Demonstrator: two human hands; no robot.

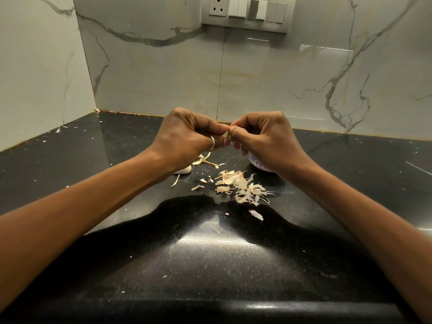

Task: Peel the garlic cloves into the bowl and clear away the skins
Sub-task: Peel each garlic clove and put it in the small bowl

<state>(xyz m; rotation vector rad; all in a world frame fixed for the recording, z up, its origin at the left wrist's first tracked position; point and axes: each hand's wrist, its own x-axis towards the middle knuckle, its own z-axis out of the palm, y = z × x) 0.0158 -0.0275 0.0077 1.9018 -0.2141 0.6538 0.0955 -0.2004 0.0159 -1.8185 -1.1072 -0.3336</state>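
Note:
Above the black counter my left hand and my right hand meet, and their fingertips pinch one small pale garlic clove between them. A ring shows on a left finger. A white bowl with a blue pattern stands under my right hand, mostly hidden by it. A pile of papery garlic skins lies on the counter below the hands, with more strips near my left wrist. Part of a whole garlic piece peeks out beneath my left forearm.
Marble wall tiles close the counter at the back and left, forming a corner. A switch and socket panel sits high on the back wall. Small skin flecks dot the counter nearer me. The counter's front edge runs along the bottom.

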